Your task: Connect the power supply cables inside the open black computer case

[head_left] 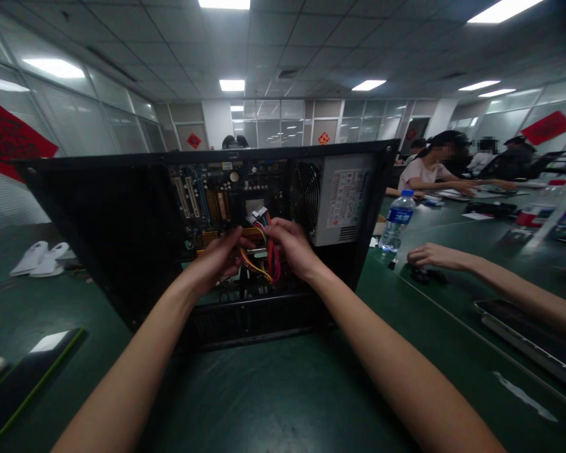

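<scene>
An open black computer case point(70, 214) stands before me on the green table. Its motherboard point(264, 173) faces me. My right hand point(295, 248) pinches a power cable point(273, 261) of red, yellow and dark wires just below its white multi-pin connector point(258, 216). The connector is tilted, in front of the board's middle. My left hand point(219, 258) is closed at the cable's yellow wires, left of the connector; its fingertips are partly hidden. Right of the board sits a grey power supply point(344, 201) with a label, beside a dark fan point(309, 195).
A water bottle point(399, 220) stands right of the case. Another person's hand point(434, 257) rests near a small black object, with a flat black metal panel point(532, 333) closer to me. White slippers point(42, 259) and a dark, green-edged mat point(33, 380) lie at left.
</scene>
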{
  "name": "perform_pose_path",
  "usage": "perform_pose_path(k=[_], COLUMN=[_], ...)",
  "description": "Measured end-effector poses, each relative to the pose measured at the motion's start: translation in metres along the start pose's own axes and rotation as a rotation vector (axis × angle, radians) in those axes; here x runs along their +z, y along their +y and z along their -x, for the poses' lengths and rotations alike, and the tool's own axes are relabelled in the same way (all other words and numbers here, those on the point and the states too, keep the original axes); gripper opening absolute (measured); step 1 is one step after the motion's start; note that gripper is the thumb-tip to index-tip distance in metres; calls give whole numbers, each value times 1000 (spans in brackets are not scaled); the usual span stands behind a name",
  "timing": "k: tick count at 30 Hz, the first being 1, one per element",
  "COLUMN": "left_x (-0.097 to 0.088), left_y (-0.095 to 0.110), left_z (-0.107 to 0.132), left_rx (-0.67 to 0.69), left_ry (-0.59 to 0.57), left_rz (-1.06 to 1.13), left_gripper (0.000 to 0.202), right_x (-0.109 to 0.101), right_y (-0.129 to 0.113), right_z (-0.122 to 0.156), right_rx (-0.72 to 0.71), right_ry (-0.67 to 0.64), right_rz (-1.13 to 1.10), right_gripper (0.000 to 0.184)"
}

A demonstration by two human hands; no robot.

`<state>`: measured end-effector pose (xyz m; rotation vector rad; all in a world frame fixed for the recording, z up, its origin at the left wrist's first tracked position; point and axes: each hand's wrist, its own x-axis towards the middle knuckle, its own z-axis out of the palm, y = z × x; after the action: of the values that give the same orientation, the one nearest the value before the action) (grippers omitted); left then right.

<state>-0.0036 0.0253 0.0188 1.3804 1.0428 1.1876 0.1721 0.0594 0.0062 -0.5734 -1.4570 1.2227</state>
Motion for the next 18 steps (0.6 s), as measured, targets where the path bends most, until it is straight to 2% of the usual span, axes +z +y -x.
perform_pose_path(k=[2,5,11,14,18], left_x=[-2,-3,1,3,3], left_y=[3,7,1,-3,-4], left_z=[3,5,1,-1,-1], left_rx=[-24,55,46,69,78], left_ry=[-75,-90,-95,-106,-59], left_rz=[80,204,254,254,243], left_gripper=[45,22,24,31,33], right_x=[-1,-1,0,0,0], right_y=[0,0,3,7,12], right_z=[-1,-1,2,0,-3], right_rx=[7,19,10,7,41], right_ry=[-12,-42,-145,-130,-115], right_rz=[7,-5,57,74,96], right_gripper=[30,31,33,42,51])
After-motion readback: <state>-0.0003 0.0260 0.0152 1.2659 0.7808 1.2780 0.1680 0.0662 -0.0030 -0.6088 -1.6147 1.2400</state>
